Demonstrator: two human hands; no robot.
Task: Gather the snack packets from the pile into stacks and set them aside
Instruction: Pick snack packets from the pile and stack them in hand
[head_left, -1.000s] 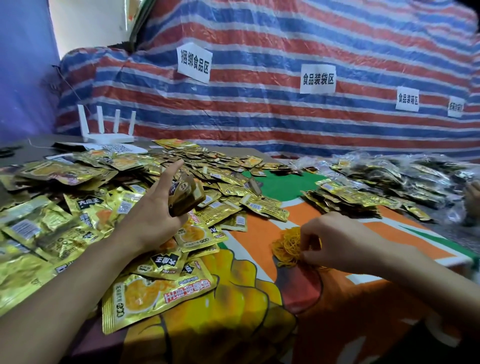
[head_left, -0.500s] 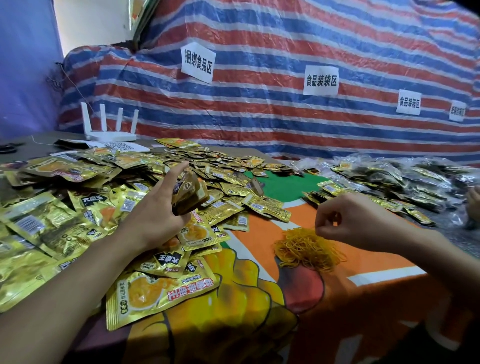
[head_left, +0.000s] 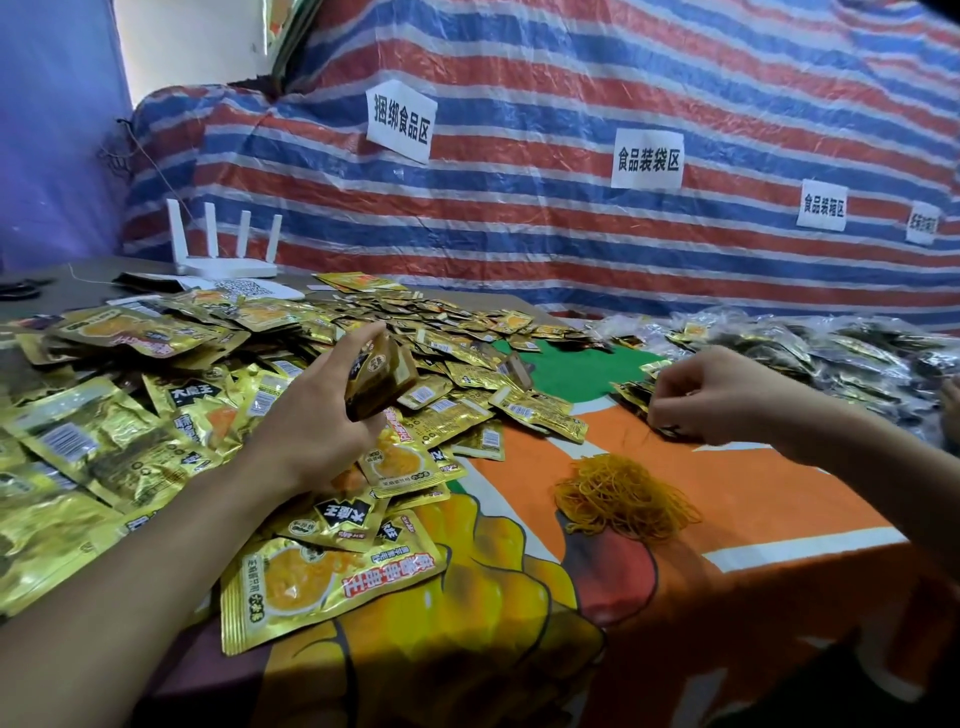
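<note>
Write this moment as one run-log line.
left hand: grips packet stack over pile | right hand: fingers curled, contents unclear | rubber bands: heaped on cloth | step: stack not yet set aside

Reaches in from lower left with the left arm; grips a stack of snack packets (head_left: 382, 382) in the raised left hand (head_left: 311, 415), fingers (head_left: 358, 339) curled over its top. Holds the right hand (head_left: 711, 395) aloft at right, fingertips pinching a thin rubber band (head_left: 641, 439).
</note>
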